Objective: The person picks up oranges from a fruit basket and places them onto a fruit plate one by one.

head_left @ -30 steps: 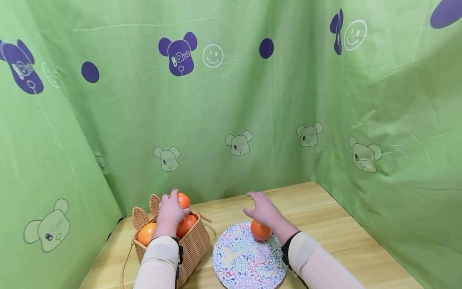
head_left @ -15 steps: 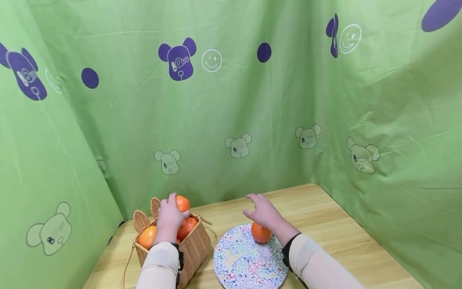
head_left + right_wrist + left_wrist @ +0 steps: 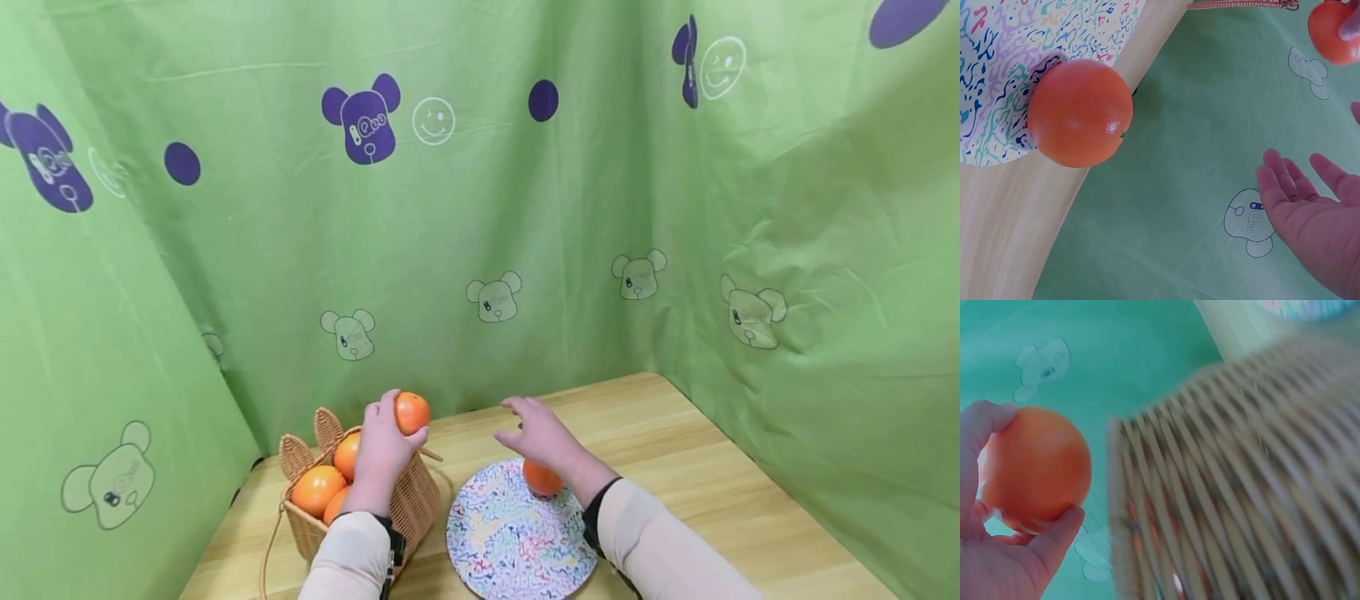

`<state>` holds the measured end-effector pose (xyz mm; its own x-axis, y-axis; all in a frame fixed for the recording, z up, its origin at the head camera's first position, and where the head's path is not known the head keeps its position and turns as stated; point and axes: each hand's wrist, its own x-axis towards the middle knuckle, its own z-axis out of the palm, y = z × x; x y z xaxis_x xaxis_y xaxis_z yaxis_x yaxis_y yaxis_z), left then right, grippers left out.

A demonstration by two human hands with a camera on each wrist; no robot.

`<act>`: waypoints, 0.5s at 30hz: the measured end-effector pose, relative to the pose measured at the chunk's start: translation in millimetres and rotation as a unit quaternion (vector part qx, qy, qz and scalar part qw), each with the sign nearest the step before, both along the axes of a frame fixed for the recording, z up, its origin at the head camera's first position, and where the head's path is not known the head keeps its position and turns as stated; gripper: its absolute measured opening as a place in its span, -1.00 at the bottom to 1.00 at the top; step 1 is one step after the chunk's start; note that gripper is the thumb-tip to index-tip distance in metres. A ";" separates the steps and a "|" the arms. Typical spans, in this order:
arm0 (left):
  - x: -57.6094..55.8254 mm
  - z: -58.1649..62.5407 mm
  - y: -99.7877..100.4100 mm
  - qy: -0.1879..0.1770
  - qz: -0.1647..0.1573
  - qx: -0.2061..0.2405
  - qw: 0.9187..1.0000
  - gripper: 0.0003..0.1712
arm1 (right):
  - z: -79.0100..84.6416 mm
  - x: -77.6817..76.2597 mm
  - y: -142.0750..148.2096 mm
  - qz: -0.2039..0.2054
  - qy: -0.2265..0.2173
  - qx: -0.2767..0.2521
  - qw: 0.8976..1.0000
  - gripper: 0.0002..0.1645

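My left hand (image 3: 384,450) grips an orange (image 3: 412,413) above the right rim of a wicker basket (image 3: 415,500). In the left wrist view the thumb and fingertips wrap the held orange (image 3: 1040,469), beside the basket's woven wall (image 3: 1229,481). More oranges (image 3: 317,490) lie inside the basket, partly hidden by my left arm. My right hand (image 3: 543,435) hovers with loosely bent fingers over the far part of a round patterned board (image 3: 517,542), holding nothing. Another orange (image 3: 542,478) sits on that board under my right wrist; the right wrist view shows this orange (image 3: 1080,114) whole.
The basket has two ear-shaped flaps (image 3: 296,457) at its back and a thin strap (image 3: 272,550) hanging at the left. All stands on a wooden table (image 3: 720,500). Green cloth (image 3: 480,200) with bear prints encloses the table at the back and sides.
My left hand has lifted the orange and carried it right, past the basket's rim, uncovering more oranges inside. My right hand has hardly moved.
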<state>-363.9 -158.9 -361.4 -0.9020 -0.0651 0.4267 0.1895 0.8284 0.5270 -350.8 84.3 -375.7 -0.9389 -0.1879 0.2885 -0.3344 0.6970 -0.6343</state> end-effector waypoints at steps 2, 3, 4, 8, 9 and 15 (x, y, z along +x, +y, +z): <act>2.8 0.3 8.9 0.008 -0.012 0.008 1.000 -0.11 | 2.4 -0.4 -2.8 0.012 0.002 -0.007 1.000 -0.28; 4.5 0.0 14.0 0.013 -0.019 0.011 1.000 -0.12 | 3.5 -0.2 -4.3 0.019 0.002 -0.013 1.000 -0.27; 5.8 -1.0 19.1 0.022 -0.026 0.012 0.999 -0.12 | 4.6 0.3 -5.9 0.025 0.001 -0.018 1.000 -0.26; 13.8 -6.0 41.3 0.050 -0.059 0.015 0.997 -0.11 | 8.2 4.1 -12.4 0.045 0.001 -0.032 0.998 -0.23; 16.3 -7.2 46.5 0.058 -0.070 0.017 0.996 -0.11 | 8.5 5.0 -13.5 0.049 0.000 -0.036 0.998 -0.23; 29.4 -13.3 68.9 0.094 -0.120 0.002 0.988 -0.12 | 7.5 7.7 -16.4 0.075 -0.009 -0.072 0.995 -0.32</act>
